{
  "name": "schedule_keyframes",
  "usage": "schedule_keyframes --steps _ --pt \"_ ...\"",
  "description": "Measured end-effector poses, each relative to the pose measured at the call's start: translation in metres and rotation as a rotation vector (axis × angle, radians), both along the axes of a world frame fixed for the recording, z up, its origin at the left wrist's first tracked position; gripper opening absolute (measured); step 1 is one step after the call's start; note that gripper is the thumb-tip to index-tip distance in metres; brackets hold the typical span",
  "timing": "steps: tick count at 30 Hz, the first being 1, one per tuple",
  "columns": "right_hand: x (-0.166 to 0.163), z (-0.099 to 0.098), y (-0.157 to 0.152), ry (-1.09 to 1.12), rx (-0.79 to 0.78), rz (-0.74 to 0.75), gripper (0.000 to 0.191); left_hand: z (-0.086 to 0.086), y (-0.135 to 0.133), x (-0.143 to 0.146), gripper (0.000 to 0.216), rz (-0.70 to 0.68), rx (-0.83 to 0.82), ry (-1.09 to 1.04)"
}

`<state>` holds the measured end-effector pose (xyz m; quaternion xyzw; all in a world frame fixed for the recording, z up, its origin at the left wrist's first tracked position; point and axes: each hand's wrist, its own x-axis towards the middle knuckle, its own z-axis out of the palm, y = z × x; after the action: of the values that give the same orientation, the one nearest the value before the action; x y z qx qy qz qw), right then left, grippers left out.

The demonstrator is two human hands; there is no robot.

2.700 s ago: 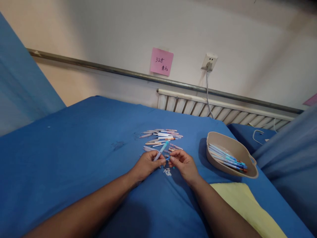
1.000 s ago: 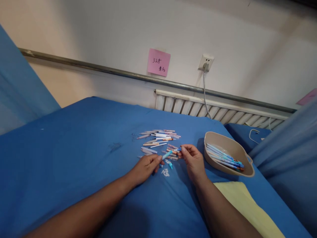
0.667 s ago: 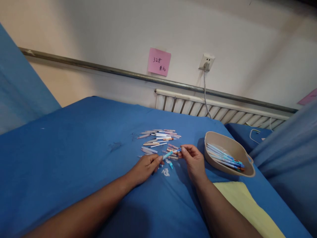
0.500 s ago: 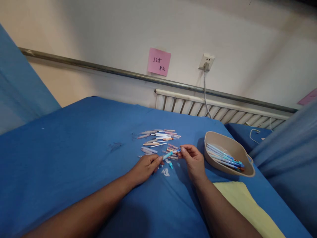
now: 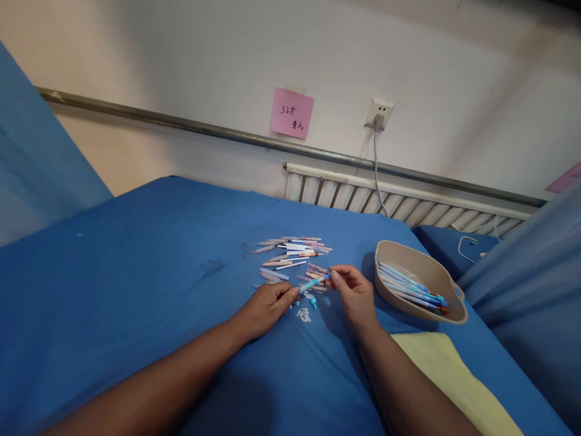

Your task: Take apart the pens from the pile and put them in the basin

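Observation:
Between my hands is a light-blue pen [image 5: 309, 286], tilted up to the right. My left hand [image 5: 267, 309] pinches its lower end. At the upper end, my right hand [image 5: 354, 293] has its thumb and fingers closed on a darker blue part of the pen. Behind the hands lie several loose pen barrels [image 5: 278, 263] and white refills [image 5: 295, 247] on the blue cloth. Just below the pen sit a small turquoise piece [image 5: 313, 303] and a heap of small white pieces [image 5: 304, 315].
To the right stands a beige basket [image 5: 454, 303] with several assembled blue pens [image 5: 411, 287] in it. A yellow cloth [image 5: 436, 363] lies near my right forearm. A radiator [image 5: 345, 194] and a metal rail [image 5: 204, 128] run along the wall behind the blue-covered table [image 5: 136, 272].
The blue part in my right hand has come together with the light-blue barrel; the pale stretch between them no longer shows. My hands have hardly moved.

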<state>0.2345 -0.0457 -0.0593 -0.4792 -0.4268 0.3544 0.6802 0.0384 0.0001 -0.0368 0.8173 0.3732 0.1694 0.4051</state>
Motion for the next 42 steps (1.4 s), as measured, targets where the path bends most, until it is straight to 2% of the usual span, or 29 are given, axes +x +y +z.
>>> schedule_keyframes --steps 10,18,32,35,39,42 --pt "-0.0021 0.0011 -0.0009 -0.010 0.005 -0.020 0.017 0.0016 -0.0018 -0.0001 0.043 -0.003 0.069 0.014" --pt "-0.0028 0.0008 -0.0023 -0.062 0.026 -0.040 0.019 -0.0058 0.0006 -0.0014 0.042 -0.002 0.133 0.029" --pt "-0.0025 0.0006 -0.0021 -0.019 0.006 -0.034 0.019 -0.0068 -0.0006 -0.0012 0.041 0.025 0.101 -0.020" --pt "-0.0026 0.0008 -0.0020 0.086 -0.010 -0.016 0.019 -0.0043 -0.0008 -0.0014 0.041 0.027 0.077 -0.032" --pt "-0.0022 0.0029 -0.0013 0.325 -0.052 0.098 0.021 -0.0014 -0.0014 -0.0019 0.040 0.000 0.052 -0.058" --pt "-0.0015 0.0044 -0.0008 0.425 -0.067 0.165 0.020 -0.0005 -0.0025 -0.0019 0.037 -0.031 0.038 -0.095"
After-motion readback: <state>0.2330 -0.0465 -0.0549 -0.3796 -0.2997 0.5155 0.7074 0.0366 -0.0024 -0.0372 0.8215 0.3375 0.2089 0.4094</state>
